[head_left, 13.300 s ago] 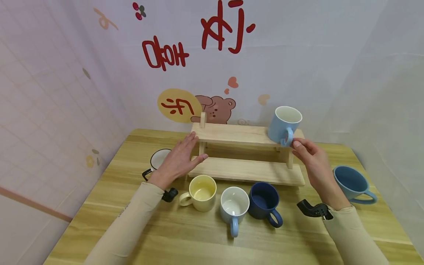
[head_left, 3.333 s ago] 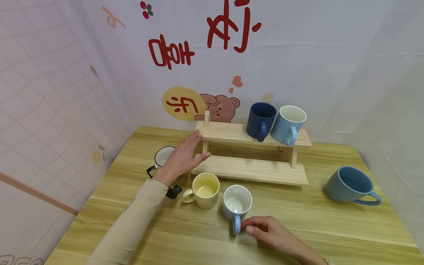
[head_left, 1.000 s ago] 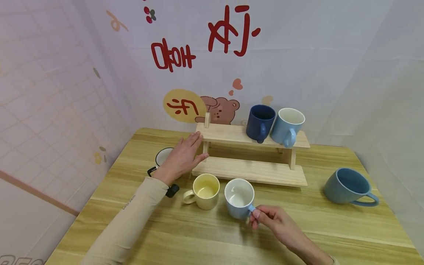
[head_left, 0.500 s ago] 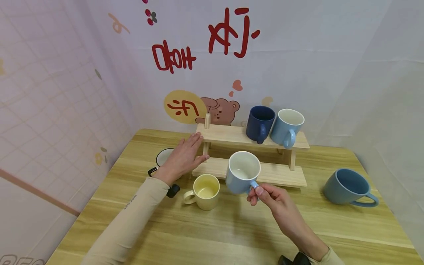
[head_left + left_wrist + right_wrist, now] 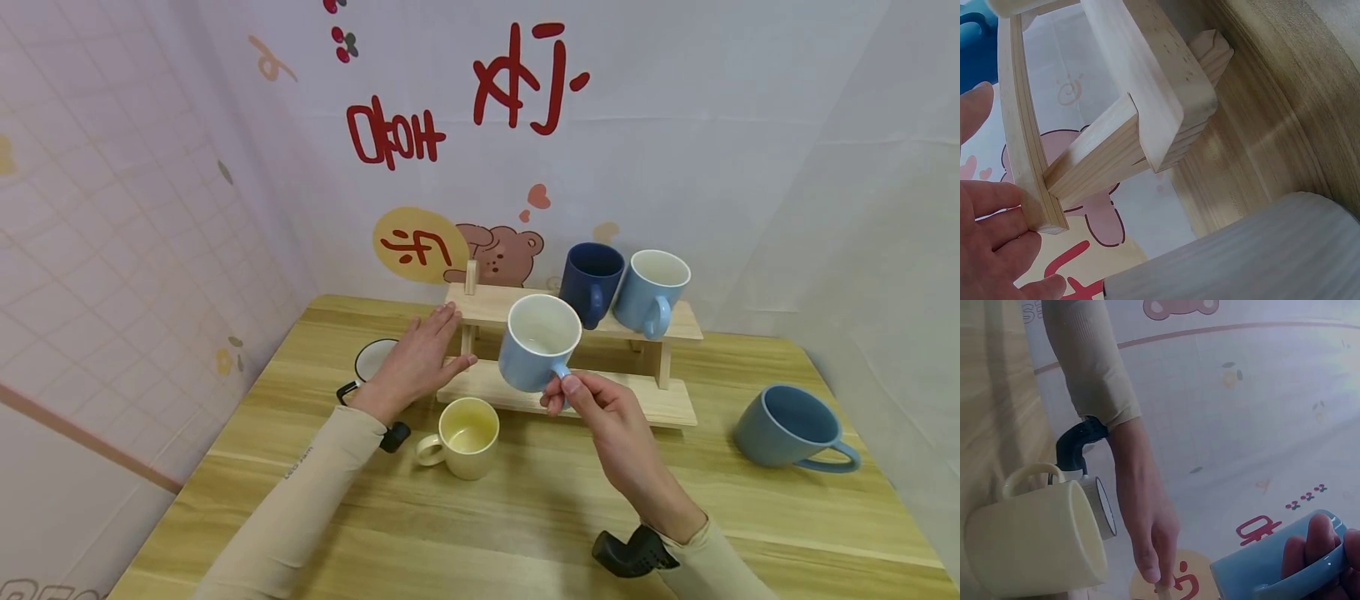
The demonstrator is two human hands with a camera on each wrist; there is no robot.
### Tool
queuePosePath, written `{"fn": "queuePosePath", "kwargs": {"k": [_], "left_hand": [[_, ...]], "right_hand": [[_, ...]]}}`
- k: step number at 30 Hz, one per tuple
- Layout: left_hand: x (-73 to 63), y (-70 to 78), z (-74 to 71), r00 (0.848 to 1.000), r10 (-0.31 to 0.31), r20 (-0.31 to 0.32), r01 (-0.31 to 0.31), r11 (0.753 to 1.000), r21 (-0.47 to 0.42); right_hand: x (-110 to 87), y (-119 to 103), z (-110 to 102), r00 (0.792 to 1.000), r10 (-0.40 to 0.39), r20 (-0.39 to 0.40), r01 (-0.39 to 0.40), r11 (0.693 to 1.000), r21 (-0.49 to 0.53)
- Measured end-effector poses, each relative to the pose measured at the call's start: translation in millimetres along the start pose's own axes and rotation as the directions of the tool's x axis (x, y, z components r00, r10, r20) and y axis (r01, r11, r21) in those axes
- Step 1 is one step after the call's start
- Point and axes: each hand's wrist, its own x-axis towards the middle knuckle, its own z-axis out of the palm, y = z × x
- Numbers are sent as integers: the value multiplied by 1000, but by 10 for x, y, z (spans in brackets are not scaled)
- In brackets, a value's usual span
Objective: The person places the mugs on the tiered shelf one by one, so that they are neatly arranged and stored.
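Observation:
My right hand (image 5: 617,425) pinches the handle of a light blue mug (image 5: 525,360) with a white inside. That mug hangs in the air before the two-tier wooden shelf (image 5: 487,303), tilted a little. In the right wrist view, fingers (image 5: 1319,534) are curled through the handle. My left hand (image 5: 416,365) lies with fairly straight fingers against the left end of the upper board; the left wrist view shows the fingers (image 5: 1004,231) touching the board's end. On the upper board stand a dark blue mug (image 5: 588,279) and another light blue mug (image 5: 643,292), side by side.
A yellow mug (image 5: 468,450) stands on the table before the shelf. Partly behind my left hand is a white mug (image 5: 369,358) with a black rim. At the right stands a wide grey-blue cup (image 5: 780,437). A printed cloth (image 5: 712,150) hangs behind.
My right hand has taken the light blue mug by its handle, raised it off the table and carried it toward the shelf. Earlier, the dark blue mug moved from table to upper board. Left hand stays.

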Motion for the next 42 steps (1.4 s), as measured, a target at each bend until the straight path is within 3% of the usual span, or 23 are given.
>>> {"fn": "queuePosePath", "kwargs": {"k": [8,20,33,42], "left_hand": [[-15,-14,4,1000,-12,-8,11,1000,-19],[-13,-18,16,1000,-22,-18,21,999,-29],[5,5,0,1000,-28,1,28,999,-30],[7,7,9,999,-39,22,40,999,-37]], "right_hand": [[234,-53,118,999,4,-36,-2,999,47],[581,-38,247,995,-52,-86,57,997,60],[888,86,254,987,-71,-144,77,996,36],[1077,174,226,985,-44,-168,46,999,5]]}}
